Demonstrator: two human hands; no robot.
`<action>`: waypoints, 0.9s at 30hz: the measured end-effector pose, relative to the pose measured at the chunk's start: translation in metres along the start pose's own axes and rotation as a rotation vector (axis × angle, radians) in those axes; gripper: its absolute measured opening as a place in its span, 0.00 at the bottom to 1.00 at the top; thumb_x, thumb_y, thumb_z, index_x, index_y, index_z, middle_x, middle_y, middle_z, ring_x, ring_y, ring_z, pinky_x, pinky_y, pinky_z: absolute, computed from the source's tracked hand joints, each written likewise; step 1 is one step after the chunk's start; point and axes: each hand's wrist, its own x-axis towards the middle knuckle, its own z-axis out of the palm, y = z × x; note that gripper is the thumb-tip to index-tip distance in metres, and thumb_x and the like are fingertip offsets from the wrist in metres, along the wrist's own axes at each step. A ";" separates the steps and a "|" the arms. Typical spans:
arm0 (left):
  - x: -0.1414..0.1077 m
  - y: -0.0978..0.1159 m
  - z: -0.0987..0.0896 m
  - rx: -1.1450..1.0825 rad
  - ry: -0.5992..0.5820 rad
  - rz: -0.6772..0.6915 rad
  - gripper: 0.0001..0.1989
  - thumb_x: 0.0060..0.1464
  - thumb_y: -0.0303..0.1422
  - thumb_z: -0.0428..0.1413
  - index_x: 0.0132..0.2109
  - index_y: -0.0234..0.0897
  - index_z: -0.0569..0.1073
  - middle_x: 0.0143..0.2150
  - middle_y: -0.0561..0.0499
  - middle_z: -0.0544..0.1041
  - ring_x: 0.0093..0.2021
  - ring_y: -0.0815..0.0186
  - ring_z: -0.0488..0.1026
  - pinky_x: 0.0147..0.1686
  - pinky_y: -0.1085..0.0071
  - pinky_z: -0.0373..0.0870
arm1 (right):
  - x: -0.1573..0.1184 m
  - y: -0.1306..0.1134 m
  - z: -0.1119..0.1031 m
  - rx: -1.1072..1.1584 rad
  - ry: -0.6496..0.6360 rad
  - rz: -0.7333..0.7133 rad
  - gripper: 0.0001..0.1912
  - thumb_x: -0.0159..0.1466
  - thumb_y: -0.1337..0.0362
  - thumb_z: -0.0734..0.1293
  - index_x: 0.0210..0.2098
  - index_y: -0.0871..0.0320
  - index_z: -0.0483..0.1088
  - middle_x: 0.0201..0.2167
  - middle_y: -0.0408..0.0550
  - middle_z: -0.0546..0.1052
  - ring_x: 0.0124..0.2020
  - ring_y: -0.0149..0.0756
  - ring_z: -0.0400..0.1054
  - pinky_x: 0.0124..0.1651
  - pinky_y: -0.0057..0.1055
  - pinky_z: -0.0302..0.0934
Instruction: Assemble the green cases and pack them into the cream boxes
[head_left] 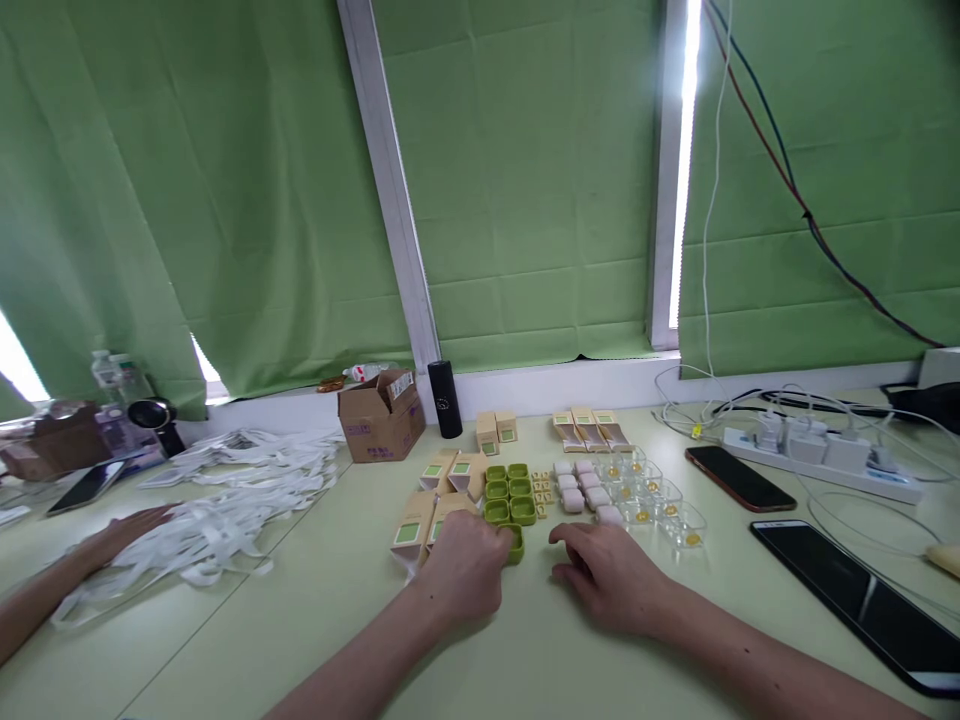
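Note:
My left hand [466,562] is closed at the nearest small green square box [516,543], gripping its left side; the fingertips are partly hidden. Beyond it, several more green boxes [496,490] stand in two columns. My right hand [611,572] rests to the right, thumb and forefinger apart, with nothing visible between them. Just past its fingers lie small pale yellow pieces [542,488] and pale pink rounded blocks [572,500]. Clear cups [654,490] with yellow centres form rows to their right. Left of the green boxes are open cardboard cartons [411,522] with green labels.
At the back stand a brown cardboard box [381,420], a black cylinder [445,400] and more cartons [591,430]. Phones [739,478], a tablet [862,600] and a power strip [825,462] with cables lie right. Another person's hand [131,530] touches white straps [232,510] at left.

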 end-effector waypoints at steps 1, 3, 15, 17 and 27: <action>-0.001 0.002 0.001 0.010 0.030 0.020 0.06 0.43 0.23 0.58 0.31 0.37 0.72 0.28 0.45 0.79 0.28 0.53 0.77 0.28 0.64 0.59 | 0.000 0.000 0.000 0.012 0.020 0.004 0.12 0.68 0.66 0.66 0.51 0.57 0.72 0.37 0.48 0.82 0.36 0.43 0.76 0.38 0.35 0.60; -0.001 0.004 0.004 0.024 0.096 0.060 0.08 0.42 0.22 0.58 0.32 0.38 0.71 0.28 0.46 0.79 0.28 0.54 0.77 0.28 0.64 0.59 | 0.001 -0.001 0.001 0.045 0.057 0.002 0.13 0.67 0.67 0.66 0.52 0.57 0.70 0.41 0.50 0.81 0.37 0.43 0.75 0.39 0.36 0.63; -0.003 0.018 0.023 0.047 0.604 0.268 0.10 0.47 0.19 0.54 0.29 0.39 0.65 0.22 0.50 0.72 0.22 0.63 0.69 0.24 0.68 0.54 | 0.002 -0.003 0.004 0.148 0.268 -0.166 0.23 0.68 0.68 0.67 0.60 0.53 0.61 0.53 0.57 0.78 0.45 0.47 0.76 0.38 0.39 0.73; -0.003 0.020 0.020 0.039 0.659 0.287 0.10 0.53 0.19 0.53 0.29 0.38 0.66 0.22 0.51 0.71 0.22 0.63 0.68 0.24 0.68 0.54 | 0.002 -0.002 0.007 0.182 0.303 -0.181 0.22 0.68 0.69 0.66 0.60 0.52 0.62 0.53 0.56 0.78 0.46 0.47 0.75 0.38 0.39 0.74; -0.004 0.008 0.008 -0.356 0.776 0.182 0.17 0.65 0.26 0.55 0.59 0.36 0.68 0.45 0.41 0.80 0.45 0.54 0.79 0.44 0.57 0.77 | 0.003 0.001 0.005 0.436 0.495 -0.177 0.22 0.70 0.68 0.66 0.62 0.49 0.65 0.55 0.54 0.77 0.50 0.45 0.76 0.40 0.38 0.79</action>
